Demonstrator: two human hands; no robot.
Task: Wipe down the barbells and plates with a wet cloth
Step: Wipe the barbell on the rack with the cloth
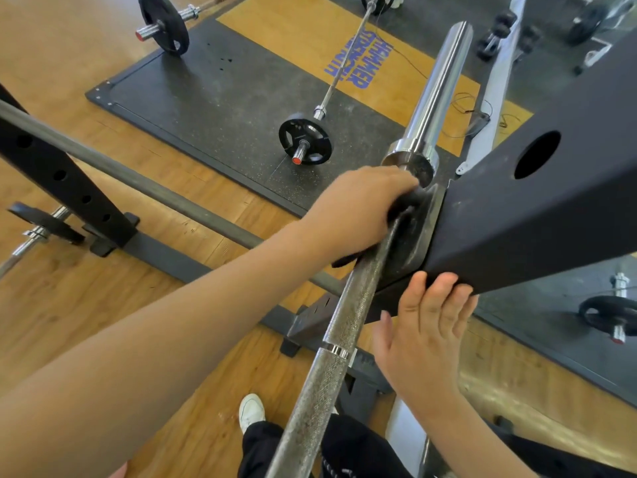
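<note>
A knurled steel barbell [341,326] lies racked on the black rack upright [537,215], its chrome sleeve [437,88] pointing away from me. My left hand [355,208] grips a dark cloth [406,201] wrapped around the bar right beside the collar and the rack hook. Most of the cloth is hidden under my fingers. My right hand [427,326] rests with straight fingers against the lower edge of the rack upright, just right of the bar, holding nothing.
A barbell with a small black plate [305,139] lies on the dark lifting platform [213,98]. Another plated bar end [163,24] sits at the far left of it. A grey safety bar [131,174] crosses the left side. My shoe [251,410] stands on the wood floor.
</note>
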